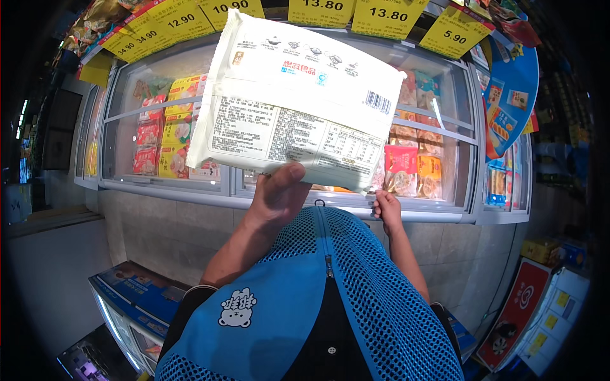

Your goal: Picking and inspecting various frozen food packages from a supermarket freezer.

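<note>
My left hand grips the lower edge of a white plastic food package, its thumb on the side facing me. The package is tilted over the freezer, its back towards me, bearing printed text, small cooking pictures, a table and a barcode. Bright glare washes out its upper part. My right hand is just off the package's lower right corner, by the freezer's front edge, with its fingers curled. Whether it pinches something is too small to tell. Below the package stands a chest freezer with glass sliding lids.
Yellow price tags line the shelf above the freezer. Inside lie yellow bags, red bags and a pink bag. A blue promotional sign hangs at the right. Behind me are a blue-topped freezer and a red-sided freezer.
</note>
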The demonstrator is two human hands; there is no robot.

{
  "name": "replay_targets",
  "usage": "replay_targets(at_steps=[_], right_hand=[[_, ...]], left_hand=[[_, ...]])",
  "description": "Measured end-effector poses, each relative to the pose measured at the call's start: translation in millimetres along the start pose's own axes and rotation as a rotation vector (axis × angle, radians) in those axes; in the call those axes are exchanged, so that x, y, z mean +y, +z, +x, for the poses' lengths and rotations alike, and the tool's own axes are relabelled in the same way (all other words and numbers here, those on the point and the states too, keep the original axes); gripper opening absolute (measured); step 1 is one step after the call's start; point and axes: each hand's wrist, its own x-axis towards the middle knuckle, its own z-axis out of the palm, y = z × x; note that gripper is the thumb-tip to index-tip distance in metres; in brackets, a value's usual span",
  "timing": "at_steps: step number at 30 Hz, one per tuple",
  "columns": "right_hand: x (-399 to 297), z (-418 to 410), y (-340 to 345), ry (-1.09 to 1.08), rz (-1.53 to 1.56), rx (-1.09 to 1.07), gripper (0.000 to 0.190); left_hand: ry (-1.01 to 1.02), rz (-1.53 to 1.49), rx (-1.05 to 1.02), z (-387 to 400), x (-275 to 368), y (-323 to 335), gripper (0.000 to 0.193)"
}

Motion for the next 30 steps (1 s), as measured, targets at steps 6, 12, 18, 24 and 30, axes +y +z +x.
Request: replay_targets(at_steps=[6,12,18,24,30], right_hand=[[0,0,2,-0.017,-0.008,0.0,0.022],[-5,0,3,0.004,0.026,0.006,0.019],[-95,-56,65,-0.095,0.185,-0.089,0.022],[-206,-123,123,-0.405,0.127,-0.435,0.043],[-211,-131,147,-0.347,0.164,-0.605,0.077]], left_hand=[[-0.18,-0.394,0.067,2,29,26,0.02],[-0.047,-0.016,0.074,-5,12,7,0.03],[-0.149,-0.221,0.152,3,24,15,0.059],[-0.146,0.078,0.207,7,5,8,0.054],[-0.022,0.731,0.071,9,-41,-18,0.063]])
